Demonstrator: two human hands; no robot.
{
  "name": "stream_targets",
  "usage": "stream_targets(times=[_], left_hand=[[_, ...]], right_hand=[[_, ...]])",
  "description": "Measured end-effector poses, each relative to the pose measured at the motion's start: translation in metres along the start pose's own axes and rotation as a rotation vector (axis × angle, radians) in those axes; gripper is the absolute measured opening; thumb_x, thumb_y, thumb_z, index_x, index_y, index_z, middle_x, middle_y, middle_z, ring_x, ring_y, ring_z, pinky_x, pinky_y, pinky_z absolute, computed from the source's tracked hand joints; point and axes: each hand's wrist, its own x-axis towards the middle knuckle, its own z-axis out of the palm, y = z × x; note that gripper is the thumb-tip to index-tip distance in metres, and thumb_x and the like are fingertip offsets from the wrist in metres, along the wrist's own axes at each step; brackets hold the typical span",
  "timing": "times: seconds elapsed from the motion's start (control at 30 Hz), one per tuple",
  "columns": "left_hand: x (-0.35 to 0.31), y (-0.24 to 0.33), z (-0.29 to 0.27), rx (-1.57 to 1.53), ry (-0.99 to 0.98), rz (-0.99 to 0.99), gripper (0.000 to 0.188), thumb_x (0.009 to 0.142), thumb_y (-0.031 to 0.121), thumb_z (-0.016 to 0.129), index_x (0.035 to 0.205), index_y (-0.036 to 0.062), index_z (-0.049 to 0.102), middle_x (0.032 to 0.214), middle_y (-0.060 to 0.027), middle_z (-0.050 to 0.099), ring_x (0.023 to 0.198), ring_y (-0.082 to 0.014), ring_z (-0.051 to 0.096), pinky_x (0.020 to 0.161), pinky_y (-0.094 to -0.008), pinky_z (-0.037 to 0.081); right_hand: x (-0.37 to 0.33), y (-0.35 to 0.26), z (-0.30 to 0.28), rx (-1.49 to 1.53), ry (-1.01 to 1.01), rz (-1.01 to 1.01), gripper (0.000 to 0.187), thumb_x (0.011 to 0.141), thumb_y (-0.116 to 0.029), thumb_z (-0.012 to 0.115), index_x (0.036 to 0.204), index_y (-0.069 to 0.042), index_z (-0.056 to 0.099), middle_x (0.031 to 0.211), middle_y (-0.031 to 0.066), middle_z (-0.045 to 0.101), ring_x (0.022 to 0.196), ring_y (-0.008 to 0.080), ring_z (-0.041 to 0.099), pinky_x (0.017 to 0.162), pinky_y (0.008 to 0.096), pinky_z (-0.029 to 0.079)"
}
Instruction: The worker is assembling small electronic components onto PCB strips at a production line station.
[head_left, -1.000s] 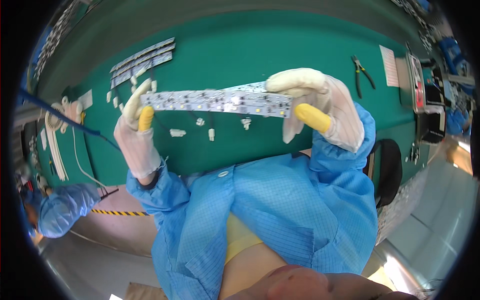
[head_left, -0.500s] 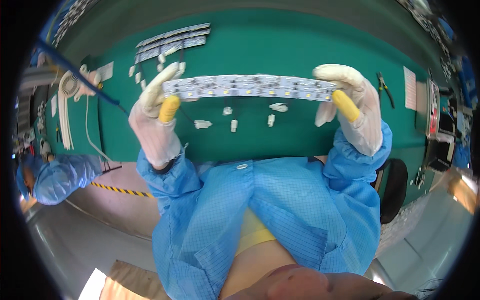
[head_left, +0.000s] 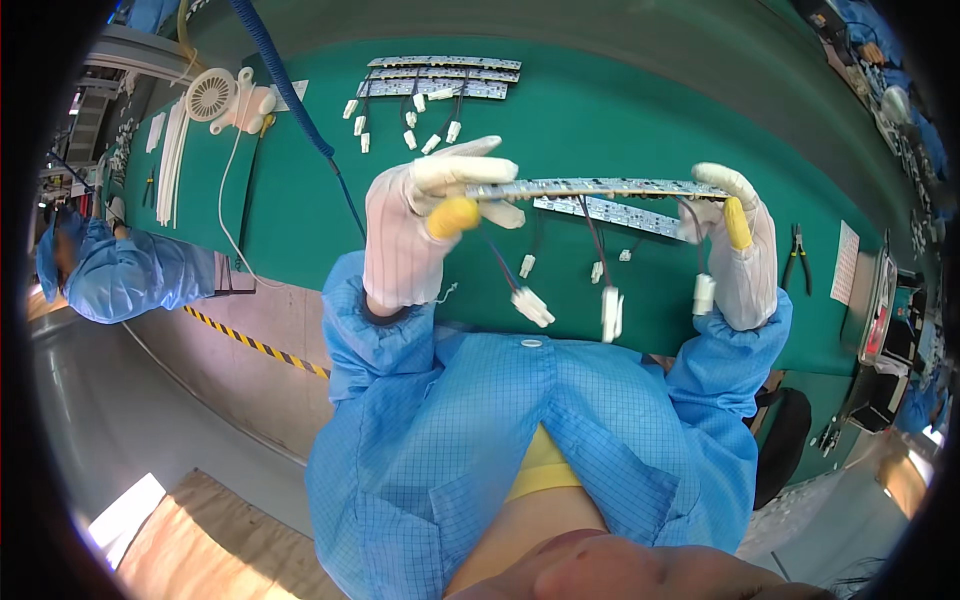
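Observation:
A long LED circuit board (head_left: pixel 600 187) is raised above the green table, turned almost edge-on. My left hand (head_left: pixel 425 215), in a striped white glove with a yellow thumb cover, pinches one end. The other end sits between the thumb and fingers of my right hand (head_left: pixel 738 225), gloved the same way. From the board dangle dark wires with white plug connectors, one connector (head_left: pixel 612 313) near the middle and another plug (head_left: pixel 704 294) below my right hand. Beneath, partly hidden by the raised board, a second LED board (head_left: pixel 625 216) lies on the table.
Several LED boards (head_left: pixel 435 88) with wired plugs lie at the far left-centre. A small white fan (head_left: pixel 212 95), white strips (head_left: pixel 172 160) and a blue coiled hose (head_left: pixel 285 75) are to the left. Pliers (head_left: pixel 797 258) and a paper sheet (head_left: pixel 845 262) lie to the right. A person (head_left: pixel 150 270) is at far left.
The held board has tilted from showing its LED face to nearly edge-on, with its plugs now hanging visibly. The view has shifted, and the board lying beneath has come into sight.

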Motion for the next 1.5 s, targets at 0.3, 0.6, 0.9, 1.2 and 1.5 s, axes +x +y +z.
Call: stream_targets(times=[0.3, 0.6, 0.9, 1.2, 1.5], left_hand=[[0.008, -0.013, 0.008, 0.271, 0.188, -0.128, 0.026, 0.081, -0.004, 0.053, 0.101, 0.0021, 0.068, 0.085, -0.0085, 0.070, 0.078, -0.0148, 0.064, 0.073, -0.0256, 0.048], [0.007, -0.009, 0.017, 0.283, 0.223, -0.189, 0.024, 0.088, 0.014, 0.053, 0.103, 0.0011, 0.067, 0.099, -0.0077, 0.070, 0.086, -0.0128, 0.061, 0.079, -0.0250, 0.046], [0.007, -0.017, 0.000, 0.215, 0.056, -0.087, 0.033, 0.091, 0.016, 0.042, 0.105, -0.0038, 0.064, 0.078, -0.0108, 0.071, 0.076, -0.0163, 0.067, 0.076, -0.0273, 0.048], [0.013, -0.031, 0.003, -0.130, -0.076, -0.200, 0.047, 0.099, 0.041, 0.042, 0.119, -0.0002, 0.055, 0.087, -0.0124, 0.069, 0.080, -0.0159, 0.064, 0.071, -0.0279, 0.048], [0.026, -0.012, -0.005, -0.285, -0.336, -0.155, 0.068, 0.089, 0.058, 0.050, 0.113, -0.0051, 0.057, 0.083, -0.0132, 0.069, 0.083, -0.0204, 0.065, 0.076, -0.0293, 0.049]], right_hand=[[-0.014, -0.009, -0.011, 0.148, -0.118, 0.071, 0.043, 0.096, -0.039, 0.049, 0.099, 0.003, 0.055, 0.058, 0.0066, 0.058, 0.045, 0.0117, 0.054, 0.042, 0.0209, 0.044], [-0.019, -0.007, -0.014, 0.372, -0.237, 0.062, 0.050, 0.091, -0.044, 0.057, 0.100, 0.005, 0.056, 0.065, 0.0115, 0.062, 0.045, 0.0146, 0.058, 0.040, 0.0209, 0.046], [-0.005, -0.007, -0.016, 0.238, -0.184, 0.140, 0.046, 0.096, -0.042, 0.046, 0.094, 0.003, 0.054, 0.057, 0.0102, 0.057, 0.041, 0.0143, 0.053, 0.038, 0.0215, 0.042], [0.005, 0.005, -0.013, 0.329, -0.165, 0.234, 0.035, 0.083, -0.012, 0.067, 0.114, -0.003, 0.054, 0.083, 0.0071, 0.065, 0.064, 0.0132, 0.063, 0.052, 0.0215, 0.047], [-0.015, 0.020, -0.023, 0.293, -0.182, 0.208, 0.037, 0.095, -0.038, 0.052, 0.100, -0.002, 0.057, 0.070, 0.0091, 0.064, 0.051, 0.0134, 0.060, 0.044, 0.0207, 0.045]])
